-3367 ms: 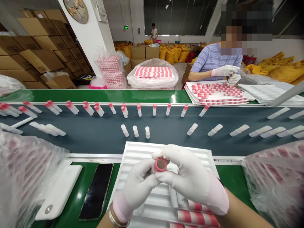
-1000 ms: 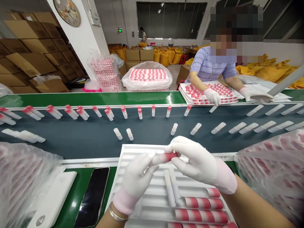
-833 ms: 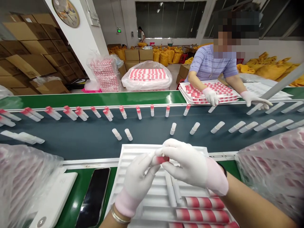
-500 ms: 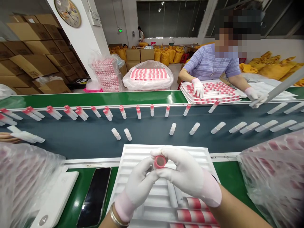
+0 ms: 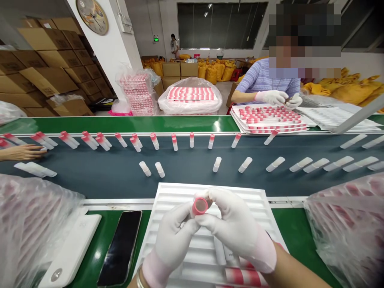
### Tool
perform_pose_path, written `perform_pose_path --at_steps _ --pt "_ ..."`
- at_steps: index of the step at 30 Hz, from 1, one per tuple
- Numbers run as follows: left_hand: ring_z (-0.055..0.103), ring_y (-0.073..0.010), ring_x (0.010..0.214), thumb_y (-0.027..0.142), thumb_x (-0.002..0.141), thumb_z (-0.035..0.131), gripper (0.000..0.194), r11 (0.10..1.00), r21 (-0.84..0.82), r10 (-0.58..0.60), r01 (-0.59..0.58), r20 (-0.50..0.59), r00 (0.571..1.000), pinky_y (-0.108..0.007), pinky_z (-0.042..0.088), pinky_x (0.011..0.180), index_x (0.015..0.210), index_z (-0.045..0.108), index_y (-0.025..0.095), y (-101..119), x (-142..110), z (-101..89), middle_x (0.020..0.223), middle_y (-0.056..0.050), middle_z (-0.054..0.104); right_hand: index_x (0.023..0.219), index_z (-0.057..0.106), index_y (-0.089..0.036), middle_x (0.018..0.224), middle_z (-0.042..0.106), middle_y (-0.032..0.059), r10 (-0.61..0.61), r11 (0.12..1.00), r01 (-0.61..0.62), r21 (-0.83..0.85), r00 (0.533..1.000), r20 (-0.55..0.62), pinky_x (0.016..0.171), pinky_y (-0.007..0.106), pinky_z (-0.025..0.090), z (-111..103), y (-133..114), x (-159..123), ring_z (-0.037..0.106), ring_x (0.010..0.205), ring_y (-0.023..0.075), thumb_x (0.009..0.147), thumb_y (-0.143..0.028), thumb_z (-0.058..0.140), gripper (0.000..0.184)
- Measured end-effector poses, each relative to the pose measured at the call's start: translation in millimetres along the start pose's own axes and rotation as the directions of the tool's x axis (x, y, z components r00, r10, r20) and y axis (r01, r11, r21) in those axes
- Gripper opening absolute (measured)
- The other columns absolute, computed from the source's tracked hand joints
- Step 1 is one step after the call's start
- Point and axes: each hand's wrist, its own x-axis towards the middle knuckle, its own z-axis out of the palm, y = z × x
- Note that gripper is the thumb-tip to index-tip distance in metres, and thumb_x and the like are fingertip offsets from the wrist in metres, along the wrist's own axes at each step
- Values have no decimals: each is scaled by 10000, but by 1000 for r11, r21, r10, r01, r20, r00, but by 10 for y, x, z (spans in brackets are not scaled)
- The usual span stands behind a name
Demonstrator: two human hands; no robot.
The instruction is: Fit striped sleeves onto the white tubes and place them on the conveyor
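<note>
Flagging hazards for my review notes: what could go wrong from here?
The pink-rimmed tube, pinched between the left hand and right hand, might slip from their gloved fingertips. If it fell, it could knock the white tubes lying on the tray. The phone, close beside the tray, could perhaps get bumped.

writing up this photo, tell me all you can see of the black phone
The phone is a slim dark slab with rounded corners, a glossy, blank black screen and a thin pale edge. It lies screen up on the green work surface, slightly slanted, between the white device and the white tray. No hand touches it.
</note>
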Motion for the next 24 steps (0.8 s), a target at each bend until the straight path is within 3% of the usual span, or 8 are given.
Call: perform_pose_path --at_steps 5,9,14,17,19,21,22,24 --pt "576 -171 749 277 854 596 128 997 -82 -1 5 43 999 -266 506 727 805 684 199 26 0 -32 761 -9 623 830 624 -188 794 652 -28 -72 996 76 -36 994 87 710 201 465 -102 -42 38 594 741 102 766 -64 661 145" --pt "611 -177 775 297 862 612 192 999 -35 -31 32 20 999 -272 525 721 1016 702 227 -7 -16 -42 816 -10 668 1084 607 -217 922 648 -2 -113 983 120 -142 992 52 807 253 458 -47 7 16 592 867 133 812 -101 625 297" --pt "666 -213 897 351 830 654 543 991 -32 -134 131 -118 984 -310 568 790 1347 518 254 -119 -104 -93 945 -27 708 839 547 -195 843 609 1 -127 984 140 -110 985 118 751 258 446 154 45 36 557 784 132 827 -85 550 111" --pt "673 -236 994 355 842 639 688 986 -29 -163 161 -89 983 -345 572 852 1463 361 259 -195 -99 -204 1105 -61 699 806 527 -195 821 612 -7 -120 985 137 -102 981 153 712 247 449 291 104 143 561 753 126 810 -88 541 108" --pt "621 -258 1149 320 851 628 818 990 -2 -138 139 -111 984 -396 534 955 1530 173 273 -308 -9 -377 1289 -97 621 886 562 -205 836 637 -12 -116 980 141 -139 979 169 740 252 467 334 210 345 586 766 126 800 -114 556 125" --pt "474 -285 1330 269 836 632 933 994 48 -86 102 -254 963 -446 453 1058 1542 22 278 -498 155 -662 1476 -136 444 1174 533 -219 865 668 -18 -43 975 59 -212 996 80 801 259 489 312 376 694 625 776 122 813 -160 559 366" --pt "390 -295 1390 243 826 627 950 992 78 -62 98 -373 926 -458 412 1092 1539 1 278 -618 256 -842 1540 -147 341 1348 413 -210 883 682 -18 25 967 -25 -253 1000 -5 836 264 495 279 475 916 644 784 120 821 -180 557 546" --pt "296 -308 1437 207 804 628 961 974 132 -75 186 -586 807 -461 363 1126 1535 9 282 -883 472 -1241 1593 -148 211 1507 161 -194 926 691 -13 173 890 -241 -387 964 -201 894 272 489 196 681 1402 658 883 131 838 -197 546 772"
